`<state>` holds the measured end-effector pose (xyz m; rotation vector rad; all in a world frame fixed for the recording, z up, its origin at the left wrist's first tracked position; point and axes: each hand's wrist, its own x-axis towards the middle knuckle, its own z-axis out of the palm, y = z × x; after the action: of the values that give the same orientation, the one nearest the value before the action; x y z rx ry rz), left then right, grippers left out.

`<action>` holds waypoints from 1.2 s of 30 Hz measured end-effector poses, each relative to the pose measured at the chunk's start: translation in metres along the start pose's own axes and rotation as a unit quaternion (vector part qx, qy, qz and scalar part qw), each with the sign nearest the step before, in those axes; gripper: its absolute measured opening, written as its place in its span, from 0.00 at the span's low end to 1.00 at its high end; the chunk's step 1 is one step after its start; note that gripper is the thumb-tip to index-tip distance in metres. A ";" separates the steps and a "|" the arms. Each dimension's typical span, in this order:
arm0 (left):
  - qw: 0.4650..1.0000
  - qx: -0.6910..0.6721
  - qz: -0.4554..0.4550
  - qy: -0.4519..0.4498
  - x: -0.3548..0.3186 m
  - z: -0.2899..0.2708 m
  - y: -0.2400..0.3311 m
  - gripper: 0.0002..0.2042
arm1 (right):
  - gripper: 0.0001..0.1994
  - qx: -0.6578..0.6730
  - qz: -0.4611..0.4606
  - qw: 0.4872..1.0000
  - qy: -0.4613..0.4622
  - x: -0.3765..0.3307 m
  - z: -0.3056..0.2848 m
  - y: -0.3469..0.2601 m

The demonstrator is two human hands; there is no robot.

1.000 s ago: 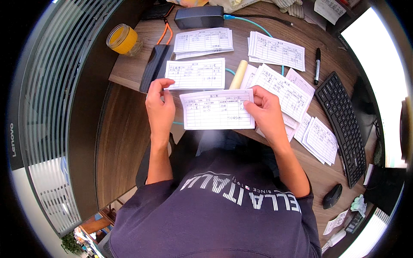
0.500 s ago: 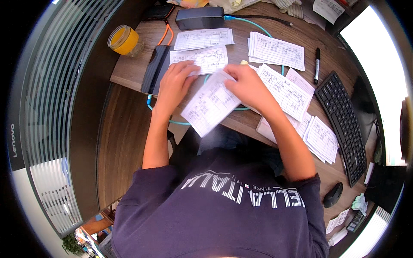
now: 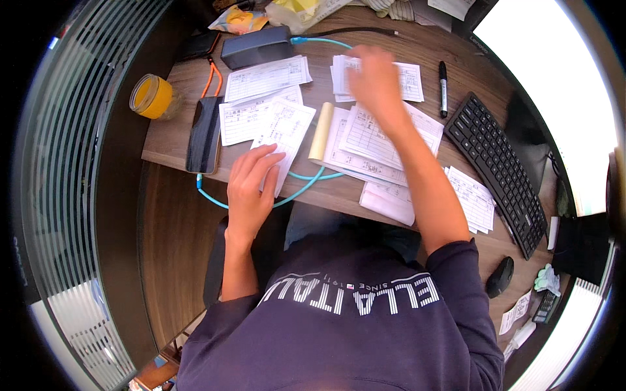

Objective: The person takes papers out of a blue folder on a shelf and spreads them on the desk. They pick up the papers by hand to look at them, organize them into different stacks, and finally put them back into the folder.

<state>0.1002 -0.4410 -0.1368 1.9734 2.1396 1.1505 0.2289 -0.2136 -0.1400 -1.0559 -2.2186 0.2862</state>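
Left hand (image 3: 253, 190) loosely spread over a slanted slip (image 3: 287, 124), right hand (image 3: 376, 79) stretched over a paper stack (image 3: 411, 83), blurry, can't tell grip.

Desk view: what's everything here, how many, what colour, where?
Rectangular paper slips: many, white, centre and right
Cylinder: one, pale yellow, between slips
Glass jar: one, yellow, left
Flat rectangular device: one, black, left
Long box: one, dark, back left
Wrappings: some, orange-yellow, back
Cord: some, turquoise, centre
Marker: one, black, right
Keyboard, mouse: one each, black, right
Screen: one, white, right edge
Left hand: one, bare, at slanted slip
Right hand: one, bare, blurred, over slips
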 end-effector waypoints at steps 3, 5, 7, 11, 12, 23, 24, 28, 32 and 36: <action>0.998 -0.056 0.021 0.006 0.014 0.007 0.017 0.09 | 0.16 -0.109 0.114 0.986 0.053 0.000 -0.023 0.040; 0.997 -0.076 0.028 -0.005 0.031 0.019 0.030 0.10 | 0.19 -0.117 0.162 0.977 0.068 -0.006 -0.029 0.056; 0.996 -0.077 0.026 -0.030 0.056 0.041 0.042 0.13 | 0.24 -0.115 0.210 0.971 0.014 -0.012 -0.028 0.064; 0.998 0.032 0.014 -0.048 0.105 0.091 0.039 0.17 | 0.25 -0.112 0.223 0.968 0.002 -0.020 -0.020 0.065; 0.996 0.079 0.014 -0.049 0.112 0.097 0.039 0.18 | 0.25 -0.107 0.221 0.969 0.012 -0.021 -0.019 0.065; 0.978 0.025 -0.082 -0.187 0.116 0.100 0.043 0.22 | 0.19 -0.023 0.224 0.973 0.057 -0.029 -0.025 0.067; 0.979 0.022 -0.080 -0.186 0.120 0.100 0.045 0.22 | 0.19 -0.011 0.222 0.973 0.061 -0.027 -0.027 0.068; 0.985 0.021 -0.057 -0.159 0.118 0.113 0.031 0.20 | 0.21 0.021 0.205 0.975 0.078 -0.030 -0.029 0.071; 0.987 0.035 -0.052 -0.151 0.123 0.117 0.035 0.20 | 0.19 0.031 0.243 0.967 0.077 -0.030 -0.036 0.063; 0.983 0.037 -0.069 -0.166 0.127 0.106 0.043 0.19 | 0.19 0.026 0.220 0.970 0.100 -0.027 -0.033 0.064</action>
<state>0.1608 -0.2813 -0.1341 1.8508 2.1263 0.6738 0.3021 -0.1953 -0.1560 -1.4740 -1.7745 0.4065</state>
